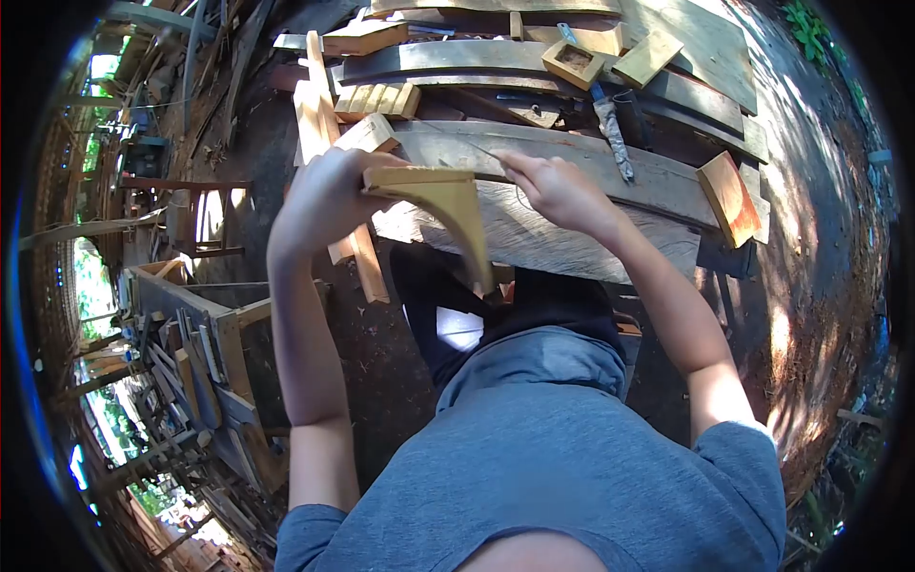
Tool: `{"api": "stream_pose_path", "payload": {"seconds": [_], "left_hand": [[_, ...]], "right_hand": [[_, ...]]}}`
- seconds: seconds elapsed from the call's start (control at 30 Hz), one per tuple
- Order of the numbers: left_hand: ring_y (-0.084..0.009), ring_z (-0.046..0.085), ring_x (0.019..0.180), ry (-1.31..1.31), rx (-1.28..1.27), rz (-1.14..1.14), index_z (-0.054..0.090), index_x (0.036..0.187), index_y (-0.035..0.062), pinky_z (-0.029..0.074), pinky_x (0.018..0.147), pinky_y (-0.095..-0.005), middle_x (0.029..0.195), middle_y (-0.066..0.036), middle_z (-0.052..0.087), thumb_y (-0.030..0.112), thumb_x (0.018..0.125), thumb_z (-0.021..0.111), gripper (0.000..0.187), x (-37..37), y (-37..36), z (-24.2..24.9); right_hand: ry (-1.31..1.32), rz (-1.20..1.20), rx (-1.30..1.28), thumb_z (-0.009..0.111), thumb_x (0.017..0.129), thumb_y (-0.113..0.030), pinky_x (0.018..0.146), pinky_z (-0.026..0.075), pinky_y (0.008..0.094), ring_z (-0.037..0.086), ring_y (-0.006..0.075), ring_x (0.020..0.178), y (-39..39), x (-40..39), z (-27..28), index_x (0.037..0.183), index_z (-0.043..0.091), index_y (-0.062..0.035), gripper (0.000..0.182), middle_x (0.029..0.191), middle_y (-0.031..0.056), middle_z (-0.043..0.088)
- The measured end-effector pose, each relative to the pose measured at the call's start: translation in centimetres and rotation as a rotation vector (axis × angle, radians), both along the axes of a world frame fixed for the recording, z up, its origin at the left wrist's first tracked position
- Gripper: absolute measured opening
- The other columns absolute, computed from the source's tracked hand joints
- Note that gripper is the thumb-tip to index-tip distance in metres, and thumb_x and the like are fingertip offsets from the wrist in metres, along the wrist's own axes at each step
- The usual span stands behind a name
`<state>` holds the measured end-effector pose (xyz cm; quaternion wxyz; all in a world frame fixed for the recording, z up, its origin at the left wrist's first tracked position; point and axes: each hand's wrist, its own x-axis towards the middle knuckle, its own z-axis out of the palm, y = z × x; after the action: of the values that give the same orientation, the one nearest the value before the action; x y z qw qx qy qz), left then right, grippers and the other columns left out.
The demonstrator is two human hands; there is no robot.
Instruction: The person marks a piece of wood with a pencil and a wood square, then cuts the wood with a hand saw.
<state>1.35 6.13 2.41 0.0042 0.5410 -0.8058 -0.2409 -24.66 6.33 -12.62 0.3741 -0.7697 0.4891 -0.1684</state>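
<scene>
My left hand [324, 198] is closed around one end of a pale, curved wooden bracket [461, 202], which I hold up above the near edge of the bench. Its flat edge is at the top, and the curved leg points down toward my lap. My right hand [560, 193] pinches a thin, dark, pointed metal tool [489, 153] just right of the bracket. The tip points up and left, apart from the wood as far as I can see. The tool's exact kind is too small to tell.
The plank bench [562, 224] carries a grooved wooden block [376, 101], a block with a square recess [573, 63], a wrapped-handle tool [613, 133] and a curved-face block [729, 200]. Long strips [367, 265] lean at its left end. A wooden crate [205, 315] with offcuts stands left.
</scene>
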Motion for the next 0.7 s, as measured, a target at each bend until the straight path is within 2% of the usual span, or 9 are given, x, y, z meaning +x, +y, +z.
{"api": "stream_pose_path", "payload": {"seconds": [0.07,0.13,0.2,0.27,0.43,0.53,0.6,0.67,0.7], "left_hand": [[-0.0302,0.069,0.084,-0.178,0.010,-0.133,0.074,0.105,0.0128,0.053,0.076,-0.0383,0.086,-0.013,0.072,0.014,0.073,0.079,0.032,-1.9,-1.7,1.4],[-0.0312,0.068,0.086,-0.205,-0.113,-0.196,0.074,0.104,0.0130,0.053,0.078,-0.0398,0.086,-0.012,0.071,0.015,0.073,0.080,0.032,-2.6,-3.3,-0.1],[-0.0321,0.067,0.088,-0.214,-0.225,-0.288,0.073,0.104,0.0132,0.052,0.079,-0.0414,0.087,-0.012,0.070,0.017,0.072,0.080,0.032,-3.3,-4.5,-2.3],[-0.0332,0.065,0.092,-0.176,-0.206,-0.144,0.073,0.104,0.0140,0.052,0.080,-0.0426,0.091,-0.012,0.069,0.021,0.072,0.081,0.034,-3.8,-5.6,-3.7],[-0.0336,0.065,0.093,-0.219,-0.461,-0.012,0.065,0.095,0.0095,0.051,0.079,-0.0435,0.093,-0.012,0.069,0.015,0.074,0.078,0.025,-6.8,-4.3,-4.7],[-0.0338,0.065,0.094,-0.178,-0.379,-0.018,0.065,0.096,0.0104,0.051,0.079,-0.0442,0.095,-0.012,0.068,0.012,0.074,0.077,0.026,-6.9,-4.1,-4.6],[-0.0346,0.064,0.095,-0.204,-0.284,-0.027,0.063,0.098,0.0084,0.051,0.080,-0.0453,0.096,-0.012,0.068,0.010,0.072,0.077,0.029,-6.9,-4.4,-4.7],[-0.0353,0.063,0.096,-0.208,-0.401,-0.031,0.062,0.097,0.0047,0.050,0.081,-0.0457,0.098,-0.012,0.068,0.009,0.072,0.078,0.031,-6.9,-4.1,-5.4],[-0.0362,0.061,0.105,-0.226,-0.322,0.019,0.060,0.109,0.0007,0.049,0.089,-0.0432,0.112,-0.016,0.065,0.003,0.075,0.072,0.036,-7.5,-3.7,-4.9]], "right_hand": [[-0.133,-0.049,-0.072,0.044,0.100,-0.027,0.085,0.050,0.0528,0.061,0.0470,0.099,1.4,-0.8,-1.1,0.137,0.051,-0.0155,0.039,0.112,0.0247,0.065],[-0.152,-0.127,0.064,0.043,0.103,-0.029,0.096,0.047,0.0462,0.057,0.0430,0.114,2.7,-1.6,-0.1,0.137,0.051,-0.0115,0.040,0.128,0.0227,0.059],[-0.118,-0.174,0.135,0.042,0.103,-0.029,0.098,0.046,0.0452,0.056,0.0430,0.116,3.5,-2.3,0.7,0.139,0.049,-0.0100,0.041,0.131,0.0229,0.057],[-0.193,-0.199,0.119,0.041,0.103,-0.028,0.098,0.046,0.0456,0.056,0.0432,0.116,4.2,-2.7,0.7,0.141,0.047,-0.0095,0.042,0.130,0.0231,0.057],[-0.237,-0.186,0.070,0.041,0.103,-0.024,0.093,0.047,0.0472,0.058,0.0450,0.109,3.9,-2.4,0.2,0.143,0.043,-0.0081,0.043,0.124,0.0277,0.058],[-0.365,-0.210,-0.054,0.043,0.101,-0.022,0.088,0.049,0.0483,0.060,0.0454,0.102,3.3,-1.8,1.4,0.141,0.043,-0.0054,0.043,0.113,0.0275,0.063],[-0.123,-0.182,-0.045,0.046,0.097,-0.016,0.080,0.052,0.0497,0.065,0.0442,0.091,3.3,-2.4,5.3,0.139,0.045,-0.0044,0.044,0.098,0.0259,0.067],[-0.085,-0.145,-0.073,0.047,0.095,-0.014,0.078,0.054,0.0497,0.068,0.0406,0.086,4.1,-2.6,8.3,0.141,0.044,-0.0033,0.047,0.093,0.0259,0.068],[-0.039,-0.113,-0.113,0.047,0.092,-0.011,0.076,0.056,0.0498,0.071,0.0369,0.082,4.3,-2.6,9.0,0.142,0.044,-0.0022,0.051,0.087,0.0260,0.068]]}}
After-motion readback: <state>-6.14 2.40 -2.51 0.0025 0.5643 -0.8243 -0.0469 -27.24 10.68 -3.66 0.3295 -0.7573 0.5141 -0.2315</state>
